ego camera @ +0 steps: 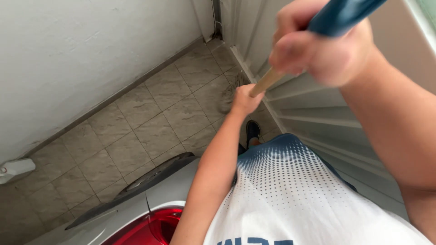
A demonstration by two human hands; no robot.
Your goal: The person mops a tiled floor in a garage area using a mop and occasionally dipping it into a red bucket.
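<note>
The mop head [229,93] beyond the left hand [245,100] is a grey blur on the floor tiles [136,131], its strands too smeared to tell apart. The blue grip [340,16] above the right hand [318,47] runs off the top edge. Left of the mop head, a white container [16,169] is cut by the left edge, and a silver car [136,213] by the bottom.

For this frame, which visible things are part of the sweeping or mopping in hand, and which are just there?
In use:
- left hand, low on the wooden handle
- right hand, higher up at the blue grip
- blurred head of the tool on the tiled floor

Just there:
- silver car with red tail light
- white container by the wall
- white shutter
</note>
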